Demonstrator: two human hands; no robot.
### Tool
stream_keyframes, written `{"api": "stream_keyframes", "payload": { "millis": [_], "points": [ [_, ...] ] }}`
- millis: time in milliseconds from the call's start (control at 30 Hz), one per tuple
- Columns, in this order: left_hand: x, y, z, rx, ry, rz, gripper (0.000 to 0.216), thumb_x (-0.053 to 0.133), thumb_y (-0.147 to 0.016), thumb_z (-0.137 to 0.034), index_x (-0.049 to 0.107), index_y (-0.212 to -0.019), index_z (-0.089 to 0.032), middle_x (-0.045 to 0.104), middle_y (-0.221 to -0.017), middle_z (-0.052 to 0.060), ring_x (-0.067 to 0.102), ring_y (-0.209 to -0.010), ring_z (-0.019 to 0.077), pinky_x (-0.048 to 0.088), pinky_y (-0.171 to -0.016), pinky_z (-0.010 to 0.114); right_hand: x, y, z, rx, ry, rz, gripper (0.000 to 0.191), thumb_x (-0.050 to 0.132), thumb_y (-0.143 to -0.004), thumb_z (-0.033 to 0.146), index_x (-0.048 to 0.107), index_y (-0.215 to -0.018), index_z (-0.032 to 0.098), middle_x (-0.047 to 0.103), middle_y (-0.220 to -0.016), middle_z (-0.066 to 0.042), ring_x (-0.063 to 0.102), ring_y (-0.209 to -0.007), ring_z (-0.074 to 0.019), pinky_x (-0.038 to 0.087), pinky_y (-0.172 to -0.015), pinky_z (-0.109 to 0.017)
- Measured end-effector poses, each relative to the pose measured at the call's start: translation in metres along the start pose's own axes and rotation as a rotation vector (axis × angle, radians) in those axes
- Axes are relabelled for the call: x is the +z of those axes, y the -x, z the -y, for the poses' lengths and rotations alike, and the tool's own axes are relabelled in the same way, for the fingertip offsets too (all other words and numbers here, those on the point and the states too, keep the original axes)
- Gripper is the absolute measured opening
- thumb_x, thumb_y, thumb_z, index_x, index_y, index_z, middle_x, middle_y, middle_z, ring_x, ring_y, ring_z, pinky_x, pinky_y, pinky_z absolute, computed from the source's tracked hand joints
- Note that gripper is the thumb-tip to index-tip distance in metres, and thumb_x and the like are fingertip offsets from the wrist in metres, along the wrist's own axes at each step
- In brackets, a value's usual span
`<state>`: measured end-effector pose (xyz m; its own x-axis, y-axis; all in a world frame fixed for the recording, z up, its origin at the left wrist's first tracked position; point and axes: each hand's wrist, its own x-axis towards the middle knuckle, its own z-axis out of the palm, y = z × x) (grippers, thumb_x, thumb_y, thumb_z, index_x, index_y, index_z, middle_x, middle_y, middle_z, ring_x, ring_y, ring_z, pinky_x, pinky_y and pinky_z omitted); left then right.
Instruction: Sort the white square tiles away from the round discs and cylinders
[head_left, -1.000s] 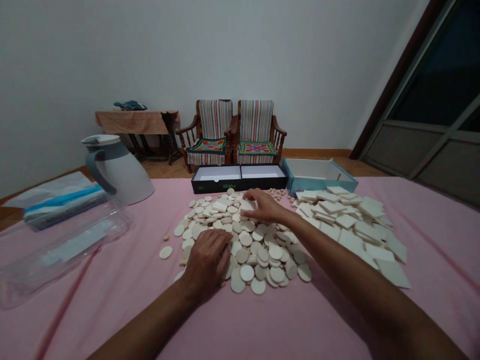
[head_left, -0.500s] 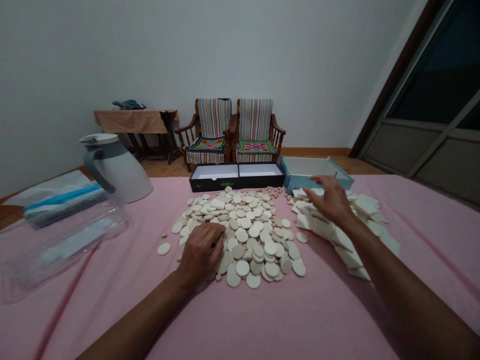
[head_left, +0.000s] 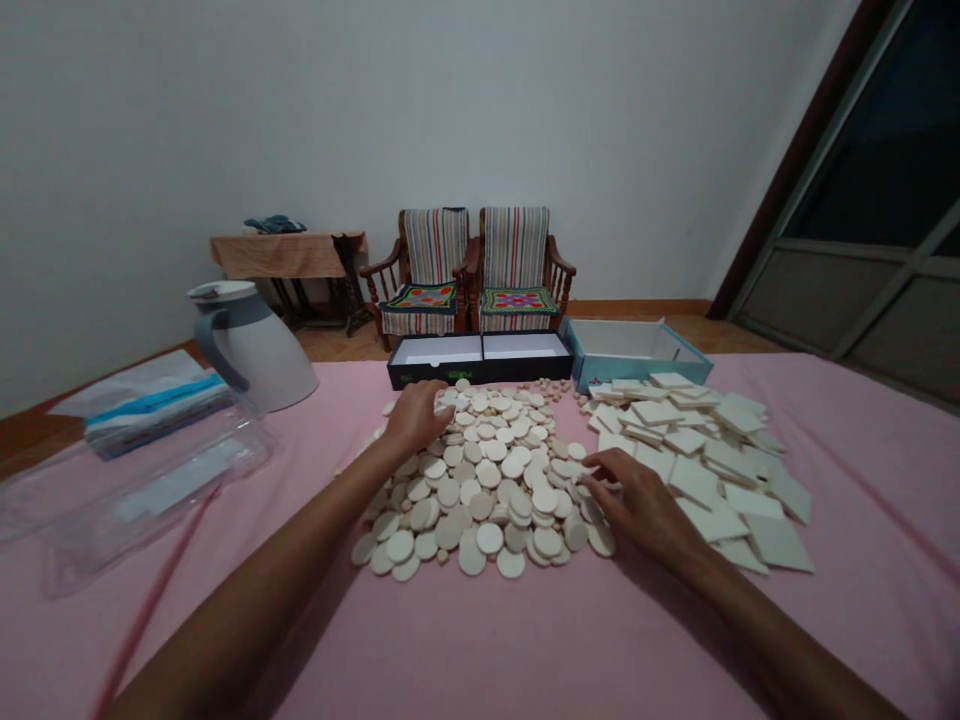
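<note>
A wide heap of pale wooden discs (head_left: 487, 475) lies in the middle of the pink cloth. At the heap's far left edge, my left hand (head_left: 416, 415) reaches over the discs, with its thumb and fingers apart and nothing seen between them. My right hand (head_left: 634, 500) is by the heap's right edge, its fingers bent and parted from the thumb, close to the outer discs. To the right of that hand, pale square wooden tiles (head_left: 694, 460) are scattered in an overlapping pile. Small wooden pieces (head_left: 551, 388) sit behind the discs.
A black two-part box (head_left: 480, 372) and a light-blue box (head_left: 637, 365) stand behind the heaps. On the left are a white and grey jug (head_left: 262, 350), a blue-and-white packet (head_left: 161, 410) and a clear plastic tray (head_left: 180, 480). Two chairs (head_left: 514, 255) stand beyond.
My left hand has moved away from me to the heap's far left edge. My right hand has come off the square tiles, nearer and to the left, beside the discs.
</note>
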<state>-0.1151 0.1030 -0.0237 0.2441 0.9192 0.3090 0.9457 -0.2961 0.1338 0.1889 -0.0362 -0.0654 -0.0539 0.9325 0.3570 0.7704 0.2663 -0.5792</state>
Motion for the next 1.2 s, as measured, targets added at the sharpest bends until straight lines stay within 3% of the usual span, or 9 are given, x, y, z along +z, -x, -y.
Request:
{"api": "stream_keyframes", "payload": {
  "millis": [300,433,567,667,767,833,967,1067,1200],
  "points": [
    [0.024,-0.047,-0.017,-0.215,-0.115,0.232,0.051,0.068,-0.073,-0.048,0.061,-0.110,-0.014,0.069,-0.111,0.019,0.064,-0.105,0.0329,0.050,-0.082,0.036,0.004,0.002,-0.003,0.034,0.035,0.001,0.014,0.049,-0.086,0.027,0.062,-0.088,0.023,0.068,-0.085,-0.005,0.064,-0.078,-0.0213,0.048,-0.071,-0.034],
    [0.017,-0.045,-0.020,-0.220,-0.114,0.201,0.047,0.069,-0.074,-0.041,0.061,-0.110,-0.011,0.068,-0.109,0.023,0.062,-0.107,0.0386,0.050,-0.084,0.043,0.002,0.001,-0.002,0.037,0.029,0.026,0.015,0.048,-0.087,0.026,0.063,-0.088,0.023,0.067,-0.086,-0.005,0.063,-0.080,-0.0209,0.048,-0.072,-0.033],
    [0.008,-0.038,-0.036,-0.109,-0.022,0.116,0.059,0.067,-0.078,-0.039,0.052,-0.128,-0.011,0.064,-0.119,0.022,0.056,-0.118,0.0379,0.045,-0.094,0.046,0.000,0.001,-0.003,0.066,-0.046,-0.015,0.018,0.046,-0.090,0.027,0.064,-0.094,0.023,0.068,-0.090,-0.005,0.064,-0.083,-0.0204,0.048,-0.074,-0.033],
    [0.012,-0.035,-0.067,0.058,0.144,0.178,0.062,0.070,-0.076,-0.044,0.053,-0.131,-0.019,0.069,-0.115,0.010,0.064,-0.105,0.0257,0.049,-0.088,0.032,0.000,0.000,-0.005,0.067,-0.068,-0.033,0.018,0.046,-0.089,0.026,0.064,-0.093,0.023,0.067,-0.091,-0.006,0.064,-0.084,-0.0206,0.048,-0.075,-0.034],
    [0.023,-0.039,-0.113,0.191,0.278,0.244,0.052,0.077,-0.069,-0.041,0.065,-0.115,-0.020,0.073,-0.102,0.005,0.069,-0.089,0.0214,0.052,-0.078,0.026,0.002,0.000,-0.011,0.068,-0.064,-0.037,0.016,0.047,-0.088,0.026,0.062,-0.092,0.024,0.067,-0.089,-0.005,0.064,-0.081,-0.0205,0.048,-0.073,-0.034],
    [0.029,-0.047,-0.146,0.232,0.337,0.209,0.049,0.076,-0.071,-0.042,0.066,-0.112,-0.017,0.072,-0.106,0.008,0.069,-0.093,0.0229,0.051,-0.080,0.027,0.004,0.000,-0.015,0.053,-0.045,-0.038,0.015,0.047,-0.088,0.027,0.061,-0.092,0.024,0.067,-0.088,-0.004,0.063,-0.080,-0.0204,0.048,-0.073,-0.035],
    [0.032,-0.067,-0.194,0.274,0.513,0.047,0.066,0.069,-0.082,-0.041,0.045,-0.138,-0.015,0.065,-0.124,0.013,0.066,-0.103,0.0219,0.051,-0.085,0.029,0.006,0.001,-0.022,0.035,0.008,-0.030,0.014,0.047,-0.089,0.026,0.060,-0.091,0.023,0.066,-0.088,-0.004,0.061,-0.080,-0.0204,0.046,-0.073,-0.034],
    [0.033,-0.068,-0.197,0.331,0.582,-0.011,0.057,0.066,-0.085,-0.036,0.048,-0.134,-0.014,0.067,-0.119,0.014,0.068,-0.097,0.0217,0.052,-0.084,0.031,0.005,0.001,-0.022,0.023,0.022,-0.018,0.014,0.046,-0.089,0.025,0.060,-0.091,0.023,0.065,-0.089,-0.004,0.061,-0.081,-0.0201,0.045,-0.072,-0.033],
    [0.036,-0.048,-0.162,0.362,0.473,0.042,0.035,0.062,-0.085,-0.026,0.061,-0.120,-0.017,0.071,-0.111,0.009,0.067,-0.101,0.0214,0.051,-0.090,0.033,0.006,0.000,-0.018,-0.001,0.026,-0.018,0.014,0.046,-0.090,0.025,0.059,-0.091,0.024,0.064,-0.089,-0.004,0.060,-0.081,-0.0200,0.045,-0.073,-0.033]
  ]
}}
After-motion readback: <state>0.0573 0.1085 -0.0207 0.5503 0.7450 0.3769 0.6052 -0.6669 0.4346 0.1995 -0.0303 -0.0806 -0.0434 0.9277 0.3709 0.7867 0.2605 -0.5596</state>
